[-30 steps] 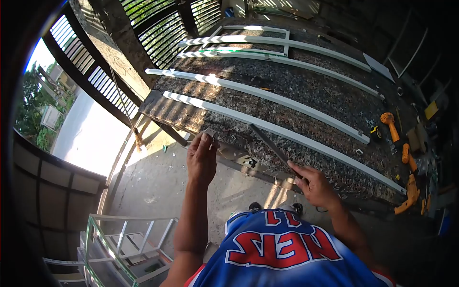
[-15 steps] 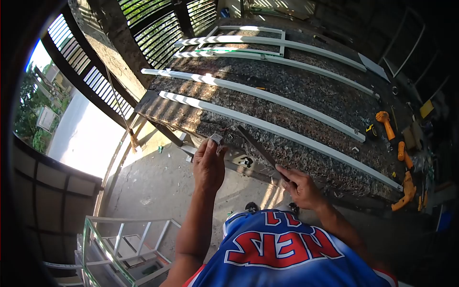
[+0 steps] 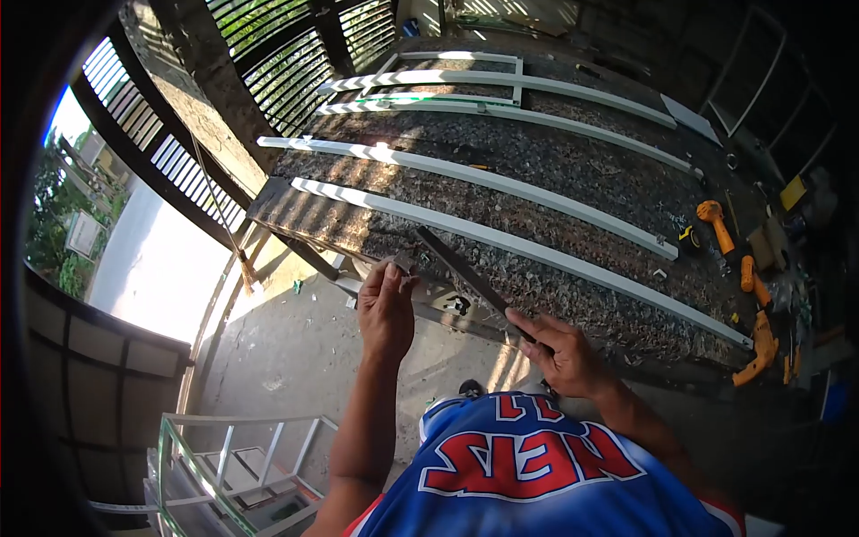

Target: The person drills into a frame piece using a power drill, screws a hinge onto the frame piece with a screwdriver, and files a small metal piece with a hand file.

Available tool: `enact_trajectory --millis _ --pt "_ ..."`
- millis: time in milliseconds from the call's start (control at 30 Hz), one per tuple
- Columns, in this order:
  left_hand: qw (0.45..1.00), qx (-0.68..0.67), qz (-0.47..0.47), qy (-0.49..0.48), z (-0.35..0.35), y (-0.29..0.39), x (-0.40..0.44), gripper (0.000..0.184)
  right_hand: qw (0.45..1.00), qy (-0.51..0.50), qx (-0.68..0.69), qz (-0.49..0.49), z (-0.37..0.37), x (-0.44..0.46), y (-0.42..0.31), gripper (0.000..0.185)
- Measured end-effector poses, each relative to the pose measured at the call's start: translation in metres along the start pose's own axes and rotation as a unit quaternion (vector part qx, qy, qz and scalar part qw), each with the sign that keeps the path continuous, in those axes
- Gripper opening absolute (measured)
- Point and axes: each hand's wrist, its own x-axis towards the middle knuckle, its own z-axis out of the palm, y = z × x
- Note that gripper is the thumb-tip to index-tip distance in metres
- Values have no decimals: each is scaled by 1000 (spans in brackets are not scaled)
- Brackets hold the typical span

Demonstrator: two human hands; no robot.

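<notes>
My left hand point(image 3: 386, 309) pinches a small grey metal piece point(image 3: 402, 261) just off the near edge of the workbench point(image 3: 358, 224). Closed around the lower end of a long dark flat bar, perhaps a file point(image 3: 461, 270), is my right hand point(image 3: 559, 353). The bar slants up and left, its far tip near the small piece but apart from it. Beyond both hands a long white bar point(image 3: 501, 240) lies across the bench, and a second white bar point(image 3: 488, 181) lies behind it.
Orange power tools point(image 3: 716, 225) and an orange drill point(image 3: 761, 351) lie at the bench's right end. A white rectangular frame point(image 3: 461, 56) rests at the back. Metal frames point(image 3: 224, 465) stand on the floor at lower left. A broom point(image 3: 246, 268) leans near the post.
My left hand first moved right, then slightly back left, with the small piece turning in its fingers. My right hand and the dark bar have shifted left. The whole view has shifted slightly.
</notes>
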Motion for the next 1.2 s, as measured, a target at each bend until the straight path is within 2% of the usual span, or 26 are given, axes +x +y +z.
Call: enact_trajectory --millis 67,100,200,233,267,333,400,433,467,533,567,667,700,800,833,867,933,967,1033,1067,1167,1200 --pt "995 59 3 -77 15 0 -2 19 1000 -13 8 -7 3 11 -9 59" --pt "996 52 -4 -76 26 1 -7 21 1000 -9 16 -13 10 16 -8 60" --pt "974 204 -6 -99 47 -6 -26 22 1000 -2 26 -16 16 26 -4 61" --pt "974 205 -20 -94 46 0 -24 24 999 -10 28 -12 19 22 -4 61" --pt "992 105 -13 -75 35 0 -15 24 999 -15 26 -13 19 20 -3 61" --pt "995 97 -3 -38 42 15 -9 24 999 -12 31 -37 16 17 -7 59" --pt "969 215 -36 -115 41 -1 -18 24 998 7 59 -16 16 24 -10 59" --pt "965 234 -15 -115 43 -5 -21 24 998 28 46 -44 17 35 -5 58" --pt "960 254 6 -116 45 -5 -21 24 999 6 40 -31 16 30 -6 58" --pt "993 112 1 -48 48 16 -8 22 999 -41 22 -13 14 20 -10 58" --pt "989 131 -10 -66 39 23 -2 22 995 3 48 -88 27 14 1 58" --pt "967 215 -53 -125 42 -1 -17 23 997 25 38 -63 22 42 4 59" --pt "953 272 -29 -134 48 -2 -20 23 998 13 29 -52 22 37 4 60" --pt "999 19 -16 -33 24 2 4 21 999 -26 -1 -31 18 18 2 60" --pt "997 -69 19 39 0 8 21 19 994 -93 -54 22 14 -5 17 59" --pt "992 -116 42 5 -20 20 32 19 995 -58 -59 -52 16 -21 44 58" --pt "998 -65 6 -9 -11 34 25 19 998 -23 -45 22 9 -23 56 58" --pt "999 -47 -13 -4 -6 28 22 17 999 -5 -26 17 6 -22 63 58" --pt "998 -34 -45 -17 2 12 13 16 999 41 21 20 1 10 25 57" --pt "998 -32 -46 -7 9 2 10 16 999 48 16 -4 6 23 14 57" --pt "991 -61 -89 -78 30 -17 0 23 996 62 -2 -64 18 41 3 58" --pt "990 -93 -87 -55 31 -16 -1 24 996 59 -4 -73 31 33 13 60"
